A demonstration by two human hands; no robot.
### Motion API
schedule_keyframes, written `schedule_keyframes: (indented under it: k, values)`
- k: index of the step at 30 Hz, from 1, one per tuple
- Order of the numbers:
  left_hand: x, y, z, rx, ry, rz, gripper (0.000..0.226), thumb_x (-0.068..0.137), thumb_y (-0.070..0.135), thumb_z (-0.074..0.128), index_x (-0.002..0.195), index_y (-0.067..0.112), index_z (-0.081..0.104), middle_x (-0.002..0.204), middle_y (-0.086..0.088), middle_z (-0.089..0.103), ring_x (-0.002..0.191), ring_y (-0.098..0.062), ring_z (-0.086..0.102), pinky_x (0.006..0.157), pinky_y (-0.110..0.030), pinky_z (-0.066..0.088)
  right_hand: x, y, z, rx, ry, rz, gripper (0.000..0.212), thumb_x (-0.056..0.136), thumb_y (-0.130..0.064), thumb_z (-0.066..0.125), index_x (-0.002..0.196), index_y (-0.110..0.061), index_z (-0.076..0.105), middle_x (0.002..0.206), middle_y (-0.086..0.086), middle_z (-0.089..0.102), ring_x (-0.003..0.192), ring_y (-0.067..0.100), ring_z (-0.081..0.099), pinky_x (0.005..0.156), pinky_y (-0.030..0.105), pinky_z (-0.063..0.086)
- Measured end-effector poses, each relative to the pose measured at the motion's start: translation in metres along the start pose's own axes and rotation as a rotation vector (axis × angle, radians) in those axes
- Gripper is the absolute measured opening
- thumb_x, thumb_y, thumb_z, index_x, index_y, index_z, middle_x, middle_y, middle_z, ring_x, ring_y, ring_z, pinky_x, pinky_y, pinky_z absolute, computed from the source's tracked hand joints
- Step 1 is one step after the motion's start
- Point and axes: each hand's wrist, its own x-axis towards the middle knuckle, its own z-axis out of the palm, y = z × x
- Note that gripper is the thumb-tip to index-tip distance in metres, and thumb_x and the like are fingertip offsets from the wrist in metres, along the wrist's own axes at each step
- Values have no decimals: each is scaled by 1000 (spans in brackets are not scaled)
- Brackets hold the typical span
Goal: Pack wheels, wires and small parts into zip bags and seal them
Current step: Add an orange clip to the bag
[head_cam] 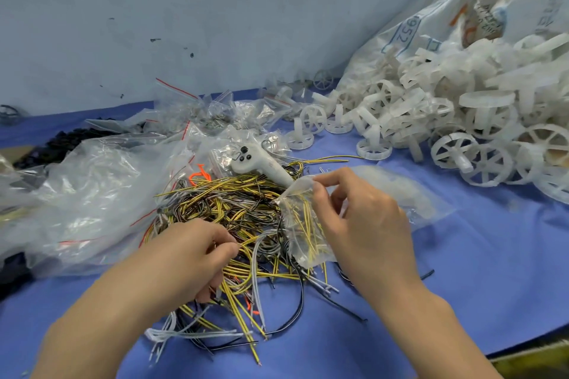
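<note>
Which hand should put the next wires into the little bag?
Probably the left hand. It is already down in the wire pile, fingers curled around some strands. The right hand is busy pinching the small clear bag at its top, so it should keep holding that.

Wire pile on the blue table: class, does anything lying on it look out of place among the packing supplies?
Yes: a white handheld controller with black buttons lies on the wire pile, partly over small zip bags. It is neither a wheel, a wire nor a bag.
</note>
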Motion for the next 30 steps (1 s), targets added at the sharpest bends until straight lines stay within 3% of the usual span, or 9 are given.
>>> schedule_keyframes:
  k: [2,5,9,12,16,19,23,27,30]
  values:
    - [1,-2,3,150,57,-27,15,99,36,49,96,32,63,68,2,69,50,-8,65,60,-27,55,-1,-1,1,-9,-2,0,7,93,-39,62,89,-33,61,61,-11,54,71,12,50,47,20,30]
    - [-2,-4,6,376,153,-75,25,96,46,49,86,29,64,71,5,66,61,-9,62,69,-32,56,-1,-1,2,-6,-3,0,8,93,-39,62,88,-34,59,60,-11,54,70,12,50,47,18,29]
    - [-6,4,22,599,203,-129,41,95,52,46,73,18,51,70,1,57,73,-20,62,63,-29,49,-1,0,2,16,-11,-5,7,94,-39,60,88,-35,59,61,-12,54,71,12,51,48,20,32]
    - [-6,12,33,672,232,-150,36,98,48,43,75,20,42,72,2,46,81,-23,62,59,-30,38,-1,0,2,14,-12,-7,8,94,-39,60,87,-35,59,60,-11,54,71,11,51,49,21,32]
    - [-8,14,32,607,279,-147,14,98,35,41,90,24,43,77,4,50,85,-22,63,58,-30,37,0,-1,1,17,-12,-6,7,94,-38,61,87,-35,59,60,-12,54,71,11,52,49,22,31]
    - [-14,12,17,483,357,-86,18,95,40,42,85,24,39,78,1,58,77,-20,61,64,-33,49,0,0,0,27,-15,-6,8,94,-39,60,88,-34,59,61,-12,54,67,13,51,50,28,32]
    - [-22,12,-6,329,381,-21,17,91,49,47,88,34,42,83,12,62,77,-10,59,73,-36,52,1,0,0,23,-13,-7,8,94,-40,60,88,-34,60,61,-11,55,63,13,50,52,30,33]
    - [-24,14,-18,200,515,59,9,88,44,48,96,40,48,82,12,63,69,-5,55,65,-35,46,0,0,-1,27,-19,-6,9,94,-39,60,87,-35,58,62,-10,55,67,13,52,51,28,32]
    - [-22,12,-23,120,641,146,18,88,40,48,102,41,59,74,19,59,64,4,50,56,-24,36,0,1,-1,27,-18,-13,8,94,-39,60,87,-34,59,62,-10,55,66,13,52,51,30,35]
